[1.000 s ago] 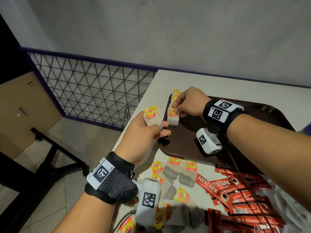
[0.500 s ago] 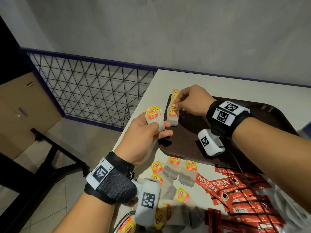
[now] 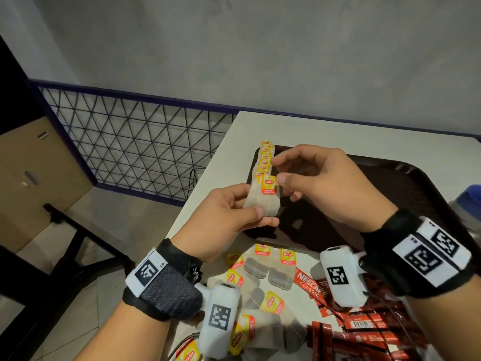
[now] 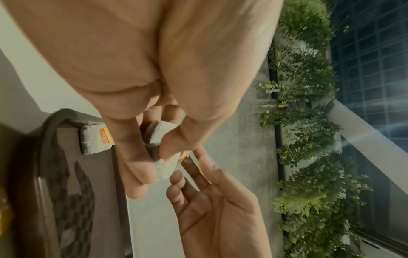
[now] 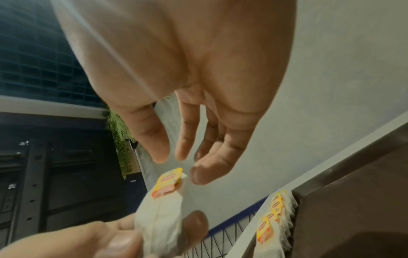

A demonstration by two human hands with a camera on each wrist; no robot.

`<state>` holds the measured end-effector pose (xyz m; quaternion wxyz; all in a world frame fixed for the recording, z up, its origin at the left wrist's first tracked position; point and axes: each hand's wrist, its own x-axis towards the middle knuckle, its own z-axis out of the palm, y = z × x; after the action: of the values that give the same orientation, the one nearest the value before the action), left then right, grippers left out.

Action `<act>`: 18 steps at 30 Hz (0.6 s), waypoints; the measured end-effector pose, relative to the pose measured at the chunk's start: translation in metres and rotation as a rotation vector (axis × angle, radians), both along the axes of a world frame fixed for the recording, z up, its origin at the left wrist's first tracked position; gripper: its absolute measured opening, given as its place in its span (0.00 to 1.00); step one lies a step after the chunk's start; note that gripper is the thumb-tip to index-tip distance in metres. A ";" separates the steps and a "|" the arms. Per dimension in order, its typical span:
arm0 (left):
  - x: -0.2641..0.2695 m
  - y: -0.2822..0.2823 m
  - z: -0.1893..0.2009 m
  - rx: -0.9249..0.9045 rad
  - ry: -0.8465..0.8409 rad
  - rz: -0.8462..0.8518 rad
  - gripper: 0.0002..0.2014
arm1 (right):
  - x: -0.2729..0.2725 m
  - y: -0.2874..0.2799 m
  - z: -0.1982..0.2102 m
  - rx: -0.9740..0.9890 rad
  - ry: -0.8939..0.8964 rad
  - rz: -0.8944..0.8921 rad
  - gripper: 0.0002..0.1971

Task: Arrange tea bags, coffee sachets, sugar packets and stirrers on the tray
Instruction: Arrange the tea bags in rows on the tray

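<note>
Handover in progress: our left hand [image 3: 229, 217] pinches a small stack of tea bags [image 3: 264, 199] by the pouch, held above the tray [image 3: 390, 183] edge at 9 o'clock. Our right hand [image 3: 325, 186] reaches with a half-open grip, empty, thumb just beside the top tag. We judge it best to take one bag by its tag only, then lay it overlapping the near end of the row [image 3: 265, 160] on the tray. Loose bags wait on the counter [image 3: 312, 131] at 6 o'clock.

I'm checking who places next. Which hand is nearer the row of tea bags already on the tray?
Right. The right hand hovers open beside the row of tea bags at the tray edge; the left hand sits nearer the person, gripping another tea bag.
</note>
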<state>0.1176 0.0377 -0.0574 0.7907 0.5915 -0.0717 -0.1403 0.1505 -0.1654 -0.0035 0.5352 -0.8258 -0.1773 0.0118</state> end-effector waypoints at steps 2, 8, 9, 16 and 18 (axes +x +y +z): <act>0.000 -0.001 0.000 -0.017 0.005 -0.003 0.17 | -0.004 -0.002 -0.001 -0.018 -0.017 -0.010 0.10; -0.001 -0.002 -0.002 -0.036 0.002 -0.034 0.17 | -0.012 -0.004 -0.001 -0.036 -0.046 -0.038 0.09; -0.001 -0.003 -0.003 -0.027 -0.009 -0.032 0.17 | -0.012 -0.006 -0.001 -0.033 -0.046 -0.044 0.09; 0.000 0.000 -0.004 0.046 -0.067 -0.023 0.19 | -0.014 -0.009 -0.004 0.059 0.029 -0.050 0.07; 0.000 0.000 -0.004 0.047 -0.072 -0.022 0.19 | -0.013 -0.010 -0.005 0.055 0.030 -0.048 0.06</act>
<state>0.1175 0.0374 -0.0619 0.7720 0.6137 -0.1032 -0.1294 0.1372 -0.1756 -0.0083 0.5606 -0.8145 -0.1494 0.0064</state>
